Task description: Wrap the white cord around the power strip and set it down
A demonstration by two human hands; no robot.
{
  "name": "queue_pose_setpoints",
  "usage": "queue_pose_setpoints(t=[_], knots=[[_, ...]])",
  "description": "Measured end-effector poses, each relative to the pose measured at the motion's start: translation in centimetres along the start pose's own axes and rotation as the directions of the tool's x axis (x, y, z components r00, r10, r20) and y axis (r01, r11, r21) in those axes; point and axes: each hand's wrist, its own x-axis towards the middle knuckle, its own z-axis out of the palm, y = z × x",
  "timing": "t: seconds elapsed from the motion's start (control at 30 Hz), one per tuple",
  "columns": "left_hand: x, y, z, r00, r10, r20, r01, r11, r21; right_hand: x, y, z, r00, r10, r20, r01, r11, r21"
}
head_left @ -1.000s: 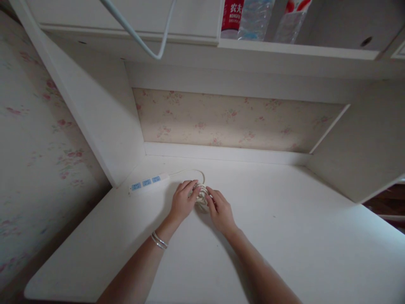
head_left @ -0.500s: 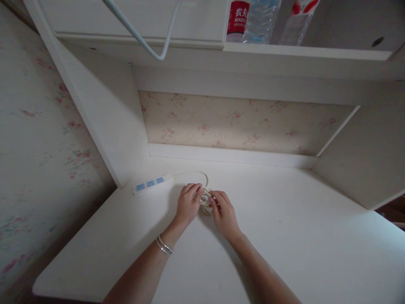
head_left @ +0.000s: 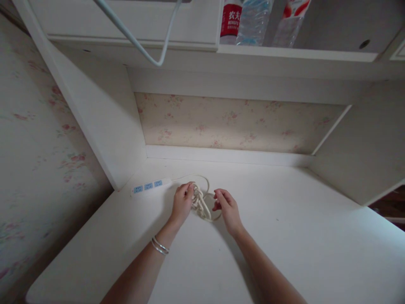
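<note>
A cream power cord (head_left: 200, 203) lies in a tangled bundle on the white desk, between my two hands. My left hand (head_left: 182, 202) grips the bundle's left side, fingers closed around it. My right hand (head_left: 227, 207) is just to the right, its fingers curled at a loop of the same cord that sticks out from the bundle. The fingertips partly hide that loop. From the bundle a single length curves back to a white power strip (head_left: 147, 187) with blue sockets, which lies left of my left hand.
The white desk (head_left: 284, 245) has a side panel at each end. A shelf (head_left: 297, 53) overhangs the back and carries plastic bottles (head_left: 255, 21). A pale blue bent tube or cable (head_left: 136, 42) hangs in front of the upper cabinet.
My right hand has moved right, away from the bundle, and a loop of cord has widened between the hands. My left hand still holds the bundle. The view has shifted slightly.
</note>
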Motion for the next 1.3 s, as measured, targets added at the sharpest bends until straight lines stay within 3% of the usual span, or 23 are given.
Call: queue_pose_setpoints(t=[0.13,0.23,0.33,0.53,0.67,0.8,0.9,1.1,1.3], knots=[[-0.5,0.3,0.4,0.996,0.085,-0.016,-0.084,0.993,0.079,-0.5,-0.5,0.3,0.998,-0.016,0.066,0.014,0.999,0.030],[-1.1,0.9,0.9,0.987,0.157,-0.025,-0.153,0.981,0.121,-1.1,-1.0,0.9,0.982,0.012,0.190,-0.012,1.000,0.000],[-1.5,1.5,1.0,0.982,0.187,-0.007,-0.185,0.975,0.127,-1.4,-1.7,1.2,0.958,-0.018,0.287,0.036,0.998,-0.056],[-1.5,2.2,0.5,0.981,0.195,-0.014,-0.191,0.970,0.151,-1.6,-2.3,0.9,0.954,-0.151,0.259,0.196,0.968,-0.154],[-1.4,2.5,0.0,0.972,0.236,-0.018,-0.227,0.951,0.212,-1.5,-1.5,0.3,0.894,-0.378,0.240,0.442,0.829,-0.343],[-1.2,2.6,-0.1,0.941,0.321,0.102,-0.337,0.905,0.259,-1.2,-0.5,-0.4,0.821,-0.518,0.242,0.565,0.670,-0.482],[-1.3,2.5,0.0,0.945,0.301,0.127,-0.324,0.916,0.238,-0.9,-0.1,-0.6,0.811,-0.531,0.245,0.573,0.641,-0.511],[-1.7,2.6,0.3,0.969,0.220,0.109,-0.238,0.953,0.186,-0.9,0.3,-0.4,0.833,-0.492,0.252,0.546,0.661,-0.515],[-1.6,2.5,0.2,0.969,0.198,0.149,-0.229,0.945,0.233,-0.8,0.6,-0.1,0.851,-0.446,0.277,0.521,0.656,-0.545]])
